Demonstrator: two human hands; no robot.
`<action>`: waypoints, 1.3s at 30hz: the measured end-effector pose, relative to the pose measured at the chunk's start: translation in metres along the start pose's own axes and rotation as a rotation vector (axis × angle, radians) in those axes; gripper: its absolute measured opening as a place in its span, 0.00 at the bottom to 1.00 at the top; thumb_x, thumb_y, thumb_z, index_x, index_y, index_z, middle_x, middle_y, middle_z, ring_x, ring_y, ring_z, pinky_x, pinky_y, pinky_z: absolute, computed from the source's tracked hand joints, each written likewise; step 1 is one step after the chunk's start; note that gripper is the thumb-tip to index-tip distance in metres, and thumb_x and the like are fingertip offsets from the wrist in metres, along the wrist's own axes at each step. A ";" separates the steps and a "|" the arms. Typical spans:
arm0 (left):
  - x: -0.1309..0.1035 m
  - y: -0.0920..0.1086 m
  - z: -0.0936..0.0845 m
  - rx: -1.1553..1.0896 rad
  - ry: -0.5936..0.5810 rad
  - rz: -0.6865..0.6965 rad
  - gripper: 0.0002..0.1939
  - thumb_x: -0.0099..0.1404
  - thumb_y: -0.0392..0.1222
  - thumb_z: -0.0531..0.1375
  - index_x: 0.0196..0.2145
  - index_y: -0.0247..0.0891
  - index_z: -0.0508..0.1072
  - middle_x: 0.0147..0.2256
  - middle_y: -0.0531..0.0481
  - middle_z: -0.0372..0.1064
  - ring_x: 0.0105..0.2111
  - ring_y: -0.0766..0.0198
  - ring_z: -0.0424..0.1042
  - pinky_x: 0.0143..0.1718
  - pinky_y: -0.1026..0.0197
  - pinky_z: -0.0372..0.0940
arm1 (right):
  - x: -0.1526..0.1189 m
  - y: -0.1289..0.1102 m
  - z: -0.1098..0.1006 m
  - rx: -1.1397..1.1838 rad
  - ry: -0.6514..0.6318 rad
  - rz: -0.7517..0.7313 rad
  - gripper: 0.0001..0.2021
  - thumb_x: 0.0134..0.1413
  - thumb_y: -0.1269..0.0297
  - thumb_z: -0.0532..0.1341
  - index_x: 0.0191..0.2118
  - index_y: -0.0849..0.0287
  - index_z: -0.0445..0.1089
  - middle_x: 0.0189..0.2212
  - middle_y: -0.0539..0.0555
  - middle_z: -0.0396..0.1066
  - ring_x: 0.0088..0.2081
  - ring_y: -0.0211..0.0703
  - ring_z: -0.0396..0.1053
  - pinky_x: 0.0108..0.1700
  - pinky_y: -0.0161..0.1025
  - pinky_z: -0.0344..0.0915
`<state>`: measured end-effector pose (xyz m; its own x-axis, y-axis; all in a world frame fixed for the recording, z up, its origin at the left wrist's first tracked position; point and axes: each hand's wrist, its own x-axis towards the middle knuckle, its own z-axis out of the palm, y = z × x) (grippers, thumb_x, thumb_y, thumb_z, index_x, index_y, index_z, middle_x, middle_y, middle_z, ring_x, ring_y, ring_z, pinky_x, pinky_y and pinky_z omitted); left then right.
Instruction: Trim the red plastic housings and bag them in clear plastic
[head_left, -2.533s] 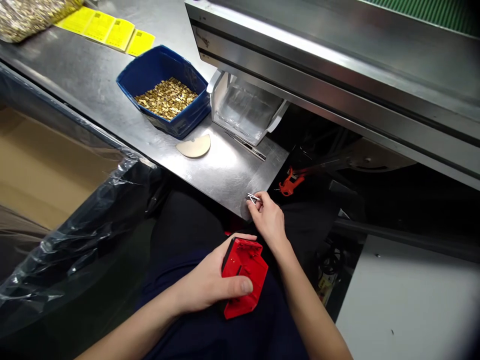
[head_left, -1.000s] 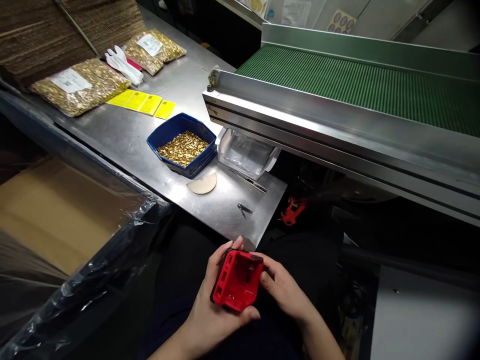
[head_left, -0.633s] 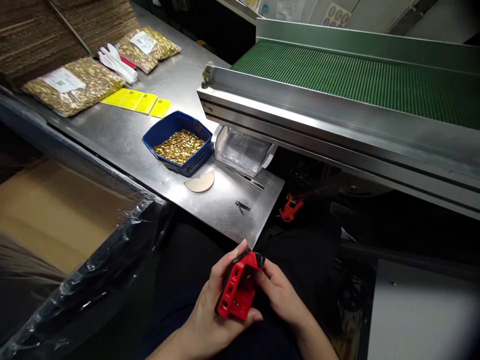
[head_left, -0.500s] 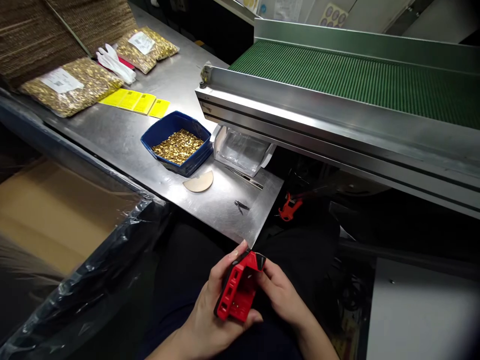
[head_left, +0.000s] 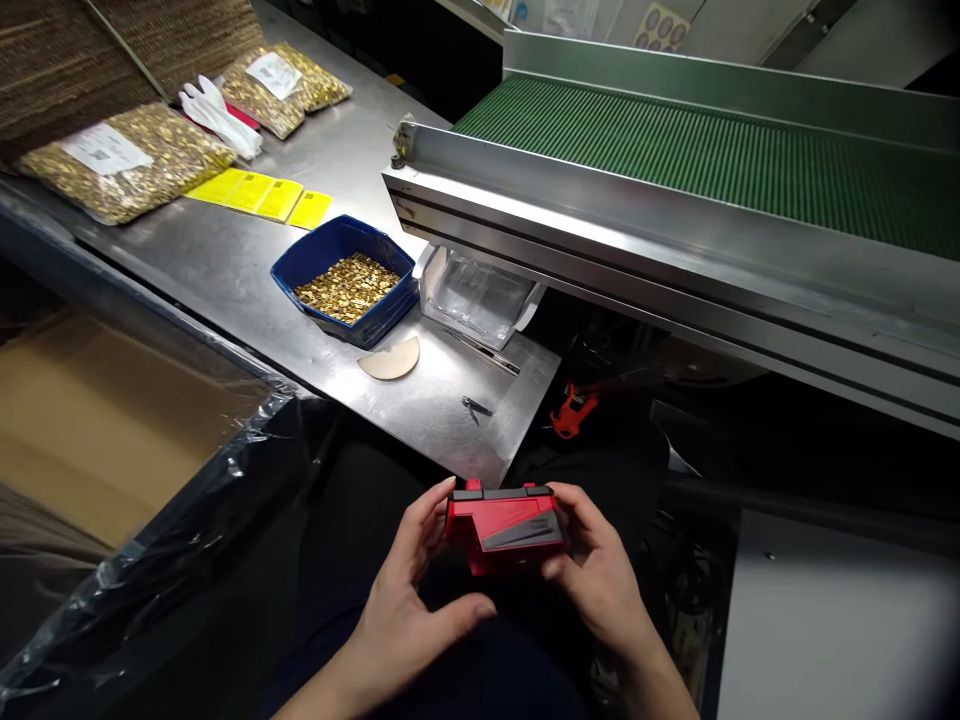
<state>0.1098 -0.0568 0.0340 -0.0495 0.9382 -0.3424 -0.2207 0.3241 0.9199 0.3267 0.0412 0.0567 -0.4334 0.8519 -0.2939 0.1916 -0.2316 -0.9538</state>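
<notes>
Fingers of the right hand clasp the red housing at three o'clock; the left hand, wide open, touches nine o'clock

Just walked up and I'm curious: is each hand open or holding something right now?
Left hand: open, thumb clear of the red part, fingers at its left end.
Right hand: closed on the red part's right end.

The left grip splays its thumb; the right grip curls.
</notes>
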 end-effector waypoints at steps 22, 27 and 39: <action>0.018 0.006 -0.005 0.372 -0.073 -0.018 0.29 0.64 0.33 0.67 0.61 0.53 0.72 0.61 0.53 0.73 0.63 0.53 0.70 0.69 0.46 0.62 | -0.003 -0.018 0.001 -0.541 -0.178 -0.217 0.28 0.59 0.51 0.72 0.62 0.46 0.65 0.53 0.55 0.69 0.52 0.53 0.69 0.54 0.47 0.68; 0.024 0.020 -0.002 -0.049 -0.093 -0.179 0.26 0.59 0.37 0.74 0.55 0.49 0.77 0.59 0.50 0.76 0.60 0.52 0.73 0.65 0.51 0.66 | -0.002 -0.021 -0.002 -0.314 -0.188 -0.128 0.33 0.54 0.43 0.72 0.63 0.44 0.66 0.55 0.55 0.69 0.55 0.54 0.69 0.58 0.45 0.67; 0.024 0.018 -0.008 -0.378 -0.092 -0.281 0.28 0.52 0.36 0.78 0.50 0.45 0.77 0.57 0.47 0.78 0.59 0.52 0.74 0.60 0.56 0.69 | -0.001 -0.027 0.002 -0.263 -0.275 -0.148 0.37 0.50 0.56 0.77 0.64 0.42 0.65 0.56 0.53 0.69 0.56 0.52 0.69 0.59 0.43 0.66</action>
<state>0.0971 -0.0290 0.0406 0.1452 0.8329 -0.5341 -0.5525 0.5160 0.6546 0.3200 0.0450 0.0824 -0.6854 0.7018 -0.1940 0.3122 0.0426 -0.9490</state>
